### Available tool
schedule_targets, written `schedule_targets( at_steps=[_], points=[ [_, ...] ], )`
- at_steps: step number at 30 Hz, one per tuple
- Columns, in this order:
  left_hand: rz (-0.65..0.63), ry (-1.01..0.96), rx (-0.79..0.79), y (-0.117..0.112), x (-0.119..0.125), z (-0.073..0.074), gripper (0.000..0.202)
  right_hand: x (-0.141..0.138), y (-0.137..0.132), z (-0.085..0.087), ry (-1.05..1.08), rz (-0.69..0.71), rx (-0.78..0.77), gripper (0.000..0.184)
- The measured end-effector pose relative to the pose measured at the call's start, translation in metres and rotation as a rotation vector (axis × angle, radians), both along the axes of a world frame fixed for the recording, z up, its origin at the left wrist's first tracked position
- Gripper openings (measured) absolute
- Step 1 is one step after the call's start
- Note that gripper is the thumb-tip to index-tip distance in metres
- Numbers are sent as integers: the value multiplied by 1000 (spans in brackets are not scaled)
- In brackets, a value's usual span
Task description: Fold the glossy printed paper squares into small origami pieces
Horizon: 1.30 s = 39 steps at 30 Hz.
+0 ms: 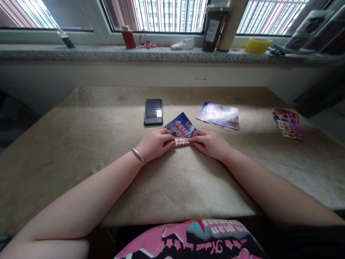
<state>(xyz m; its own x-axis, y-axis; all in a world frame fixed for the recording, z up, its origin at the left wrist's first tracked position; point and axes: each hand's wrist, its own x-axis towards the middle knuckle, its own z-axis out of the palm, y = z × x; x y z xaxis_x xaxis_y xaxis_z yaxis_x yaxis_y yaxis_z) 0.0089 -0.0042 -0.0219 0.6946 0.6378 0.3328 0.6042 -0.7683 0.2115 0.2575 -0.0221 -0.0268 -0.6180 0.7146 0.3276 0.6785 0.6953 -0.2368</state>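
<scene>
Glossy blue paper sheet with reddish lettering [182,125], near centre of tan leathery tabletop [172,187]; pinched along six-o'clock edge by bare left hand [156,144] at eight, bare right hand [212,144] at four; best kept taut, pressed evenly

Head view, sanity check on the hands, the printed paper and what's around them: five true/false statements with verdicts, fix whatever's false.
1. The left hand and the right hand both touch the same printed sheet. True.
2. The silver bracelet is on the right wrist. False: it is on the left one.
3. The phone lies on the table, left of the printed sheet. True.
4. The yellow item is on the table. False: it is on the windowsill.
5. The stack of flat sheets lies between the printed sheet and the colourful pile at far right. True.
</scene>
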Motion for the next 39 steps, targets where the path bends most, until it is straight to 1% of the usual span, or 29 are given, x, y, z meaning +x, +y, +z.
schedule_targets(
  at_steps=[2,5,9,15,20,26,29,34,39],
  points=[
    [-34,31,23,-1,-1,1,23,2,1,-1,4,-1,27,23],
    [-50,77,46,-3,-1,0,26,5,4,-3,12,-9,65,22],
    [-37,123,67,-4,1,-1,27,6,6,-4,12,-21,77,22],
    [5,207,99,-10,4,4,28,7,8,-4,12,-21,65,23],
    [38,225,125,-13,7,4,26,7,8,-4,16,-21,54,22],
    [58,251,149,-14,8,4,26,9,9,-4,11,-44,45,17],
    [53,242,163,-14,9,4,26,9,8,-3,1,-20,58,18],
    [58,241,182,-15,11,5,25,9,7,-3,-18,-32,91,20],
    [70,274,198,-16,13,5,28,8,8,-4,-15,-41,90,20]
  ],
)
